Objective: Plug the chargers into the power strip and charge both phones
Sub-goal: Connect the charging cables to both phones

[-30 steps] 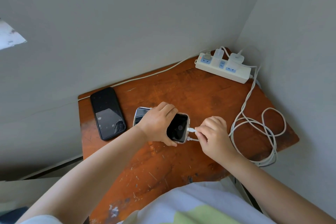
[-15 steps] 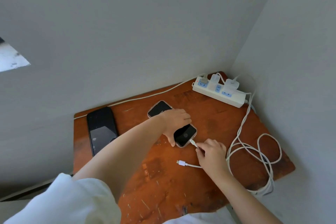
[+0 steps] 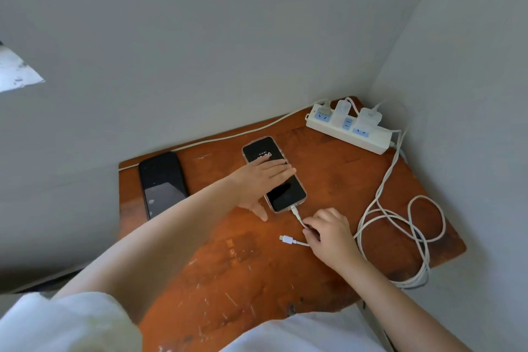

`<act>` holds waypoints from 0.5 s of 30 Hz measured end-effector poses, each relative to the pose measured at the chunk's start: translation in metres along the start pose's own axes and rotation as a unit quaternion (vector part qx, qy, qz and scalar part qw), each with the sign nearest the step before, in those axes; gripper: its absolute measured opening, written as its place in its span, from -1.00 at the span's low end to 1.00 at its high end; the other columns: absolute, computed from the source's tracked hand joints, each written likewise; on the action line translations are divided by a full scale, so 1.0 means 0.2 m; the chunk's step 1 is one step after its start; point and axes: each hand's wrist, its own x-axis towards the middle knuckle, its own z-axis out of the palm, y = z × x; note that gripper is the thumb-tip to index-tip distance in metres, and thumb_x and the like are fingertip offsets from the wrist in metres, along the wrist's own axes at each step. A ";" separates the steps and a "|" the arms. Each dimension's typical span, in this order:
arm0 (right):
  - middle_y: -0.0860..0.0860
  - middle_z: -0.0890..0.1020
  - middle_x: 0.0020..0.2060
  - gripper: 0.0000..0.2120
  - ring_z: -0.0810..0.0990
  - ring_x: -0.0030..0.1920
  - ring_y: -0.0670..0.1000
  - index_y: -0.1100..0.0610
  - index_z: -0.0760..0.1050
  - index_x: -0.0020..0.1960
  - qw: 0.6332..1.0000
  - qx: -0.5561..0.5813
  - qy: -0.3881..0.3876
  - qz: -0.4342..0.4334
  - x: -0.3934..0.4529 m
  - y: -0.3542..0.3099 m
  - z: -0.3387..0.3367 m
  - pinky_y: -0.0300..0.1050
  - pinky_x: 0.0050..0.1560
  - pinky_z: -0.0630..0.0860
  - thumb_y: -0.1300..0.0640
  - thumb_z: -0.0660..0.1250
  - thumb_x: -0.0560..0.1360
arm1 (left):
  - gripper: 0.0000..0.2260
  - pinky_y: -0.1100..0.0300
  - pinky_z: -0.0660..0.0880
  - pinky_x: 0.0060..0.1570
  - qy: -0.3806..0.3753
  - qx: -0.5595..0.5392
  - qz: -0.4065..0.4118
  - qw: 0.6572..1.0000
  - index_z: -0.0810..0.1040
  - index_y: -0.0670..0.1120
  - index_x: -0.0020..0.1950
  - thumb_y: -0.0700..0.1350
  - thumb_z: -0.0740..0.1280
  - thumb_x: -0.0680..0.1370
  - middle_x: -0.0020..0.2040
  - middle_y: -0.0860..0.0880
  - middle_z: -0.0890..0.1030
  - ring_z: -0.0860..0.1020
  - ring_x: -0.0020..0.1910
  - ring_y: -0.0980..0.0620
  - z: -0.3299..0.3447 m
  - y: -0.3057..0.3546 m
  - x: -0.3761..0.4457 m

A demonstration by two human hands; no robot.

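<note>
A phone in a clear case (image 3: 288, 193) lies on the wooden table (image 3: 328, 180), its screen lit at the far end, with a white cable plugged into its near end. My left hand (image 3: 261, 181) rests flat on it with straight fingers. My right hand (image 3: 328, 233) pinches that plugged cable (image 3: 297, 214) just behind the phone. A second cable's free connector (image 3: 287, 239) lies on the table by my right hand. A black phone (image 3: 163, 183) lies at the left, nothing plugged in. Two white chargers (image 3: 368, 117) sit in the white power strip (image 3: 348, 131) in the far corner.
Loose loops of white cable (image 3: 400, 226) lie on the right side of the table and hang over its edge. The strip's own cord (image 3: 228, 137) runs along the back wall. Grey walls close the table in behind and to the right.
My left hand has let go of the cased phone and now lies flat on it. The screen has lit up. My right hand slid back along the cable.
</note>
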 end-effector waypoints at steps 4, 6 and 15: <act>0.11 0.64 0.06 -0.73 0.51 0.13 0.10 0.20 0.56 0.18 1.000 0.000 -0.021 0.004 -0.03 0.02 0.02 -0.05 0.16 0.43 0.16 0.35 0.51 | -0.28 0.22 -0.38 0.28 0.085 -0.069 -0.114 0.987 -0.24 -0.03 0.45 0.22 0.13 0.51 0.52 -0.05 -0.09 -0.29 0.38 0.13 0.28 0.04 -0.23; 0.16 0.66 0.03 -0.73 0.55 0.09 0.14 0.24 0.58 0.14 1.000 -0.005 -0.021 0.004 -0.04 0.01 0.01 -0.01 0.11 0.49 0.21 0.40 0.46 | -0.35 0.23 -0.38 0.27 0.107 -0.106 -0.160 0.976 -0.19 -0.03 0.46 0.21 0.04 0.54 0.52 -0.05 -0.09 -0.33 0.34 0.15 0.38 0.09 -0.30; 0.20 0.62 0.14 -0.51 0.58 0.14 0.23 0.26 0.57 0.15 0.994 -0.106 -0.029 0.021 -0.12 -0.04 0.07 0.15 0.12 0.52 -0.01 0.51 0.34 | -0.35 0.13 -0.37 0.33 0.113 -0.125 -0.279 0.945 -0.16 -0.08 0.46 0.26 -0.08 0.53 0.51 -0.05 -0.11 -0.32 0.36 0.12 0.52 0.25 -0.34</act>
